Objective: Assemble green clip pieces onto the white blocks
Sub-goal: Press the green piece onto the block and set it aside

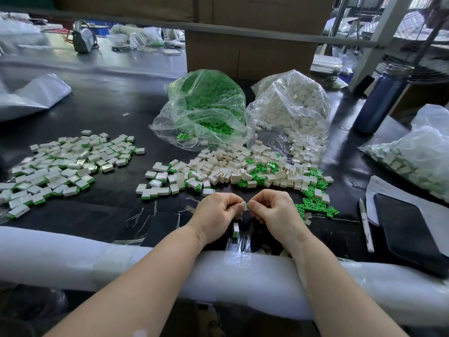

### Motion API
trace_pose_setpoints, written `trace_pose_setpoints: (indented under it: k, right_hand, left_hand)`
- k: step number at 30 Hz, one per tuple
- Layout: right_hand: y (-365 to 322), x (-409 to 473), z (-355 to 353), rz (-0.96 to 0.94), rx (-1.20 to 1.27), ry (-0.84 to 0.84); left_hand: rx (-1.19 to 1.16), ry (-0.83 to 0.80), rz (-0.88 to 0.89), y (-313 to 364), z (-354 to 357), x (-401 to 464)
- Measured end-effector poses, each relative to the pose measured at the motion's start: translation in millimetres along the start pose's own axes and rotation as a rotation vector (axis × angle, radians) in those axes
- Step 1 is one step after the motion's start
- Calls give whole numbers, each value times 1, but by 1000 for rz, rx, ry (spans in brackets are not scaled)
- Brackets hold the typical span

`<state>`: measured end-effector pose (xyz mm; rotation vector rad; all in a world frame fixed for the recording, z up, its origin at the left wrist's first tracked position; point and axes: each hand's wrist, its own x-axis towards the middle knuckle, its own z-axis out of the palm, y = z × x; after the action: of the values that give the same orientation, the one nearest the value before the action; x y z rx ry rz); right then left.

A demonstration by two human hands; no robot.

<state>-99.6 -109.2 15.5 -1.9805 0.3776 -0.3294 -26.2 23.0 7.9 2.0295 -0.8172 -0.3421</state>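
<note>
A: Green clip pieces are lying in three places. The biggest lot is sitting inside the clear bag [206, 105] at the back of the black table [102, 110], with a few spilling from its mouth. A loose scatter of green clips [315, 207] is lying just right of the hands, and others are mixing into the middle heap [243, 169].

B: And the white blocks?

A: A second clear bag of white blocks [291, 105] is leaning beside the green one, touching it. Blocks are pouring from it into that middle heap. To the left, well apart, a spread of finished pieces [65, 164] is showing white tops with green edges. Another bag at the right edge [413, 156] is getting cut off by the frame, so its contents are hard to read.

B: What are the hands doing?

A: The left hand [216, 212] is pinching a small white block [243, 205] between thumb and forefinger, the other fingers curling under. The right hand [274, 212] is pinching one green clip piece [247, 205] against it. The fingertips are hiding most of both parts, so I cannot tell whether the clip is seated.

B: Anything below them?

A: One white block with a green edge [235, 229] is standing upright on the table beneath the hands.
</note>
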Motion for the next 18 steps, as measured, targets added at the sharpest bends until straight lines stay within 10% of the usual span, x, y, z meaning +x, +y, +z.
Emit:
trace_pose_setpoints:
  k: [18]
  right_hand:
    - [-2,0,2,0,-41,16]
  left_hand:
    - [93,25,42,4,0,-3]
